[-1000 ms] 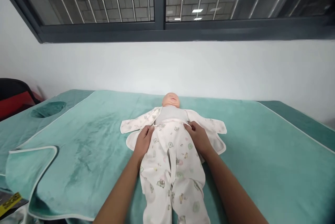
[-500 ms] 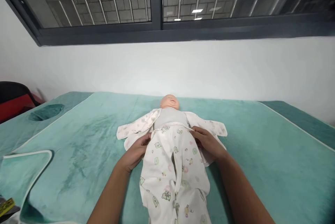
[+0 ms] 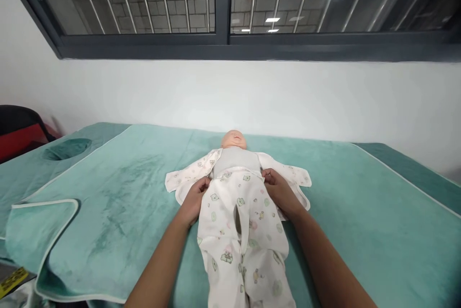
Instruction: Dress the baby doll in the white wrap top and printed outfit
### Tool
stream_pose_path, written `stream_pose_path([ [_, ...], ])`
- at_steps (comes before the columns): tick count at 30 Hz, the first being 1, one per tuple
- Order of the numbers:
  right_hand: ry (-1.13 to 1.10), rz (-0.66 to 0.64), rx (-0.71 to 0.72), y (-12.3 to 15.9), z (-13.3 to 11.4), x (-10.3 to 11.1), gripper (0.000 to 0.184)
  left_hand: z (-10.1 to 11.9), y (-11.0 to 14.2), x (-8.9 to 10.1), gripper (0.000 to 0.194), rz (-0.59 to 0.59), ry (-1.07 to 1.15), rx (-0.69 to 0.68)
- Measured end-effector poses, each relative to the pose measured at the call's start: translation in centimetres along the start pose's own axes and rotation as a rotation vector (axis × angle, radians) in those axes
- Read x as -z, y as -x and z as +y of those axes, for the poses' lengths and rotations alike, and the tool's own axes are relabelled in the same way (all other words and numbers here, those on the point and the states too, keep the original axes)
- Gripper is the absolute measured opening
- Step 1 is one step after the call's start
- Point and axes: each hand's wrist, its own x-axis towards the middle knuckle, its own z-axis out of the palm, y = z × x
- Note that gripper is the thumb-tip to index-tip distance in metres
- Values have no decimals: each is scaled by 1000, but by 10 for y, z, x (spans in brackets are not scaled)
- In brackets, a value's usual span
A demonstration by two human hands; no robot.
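Observation:
A baby doll (image 3: 234, 139) lies on its back, head toward the wall. It wears an open patterned jacket (image 3: 196, 169) with both sleeves spread out, over a grey-white torso (image 3: 236, 159). White baby pants (image 3: 230, 202) with small green bear prints cover its lower body up to the waist, and a slit shows at the crotch. At the left side of the waistband my left hand (image 3: 196, 197) is closed on the pants' edge. My right hand (image 3: 279, 190) pinches the waistband on the other side. The fingertips of both hands are partly hidden by cloth.
A teal padded cover (image 3: 118, 202) lies beneath the doll, its near left corner (image 3: 43, 231) folded over. A round hole (image 3: 67, 148) sits at the far left. Also at left are a red and black object (image 3: 21, 137) and a yellow label (image 3: 13, 281). A white wall (image 3: 252, 96) stands behind.
Both hands have shifted slightly toward the doll's head along the waistband, and the pants look straighter and pulled up a little. The slit gapes wider. The camera view has shifted slightly.

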Motion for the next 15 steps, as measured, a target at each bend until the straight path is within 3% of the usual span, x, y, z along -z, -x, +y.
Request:
stream_pose_path([
  [4,6,-14,-7,3,-2,-3,18,-5,-10,2,21,122,-39,-87],
  [10,63,-101,-25,13,-9,3,24,-4,-7,0,22,173,-34,-128],
  [15,263,25,49,10,-2,-4,29,-1,-3,-5,28,202,-77,-146],
])
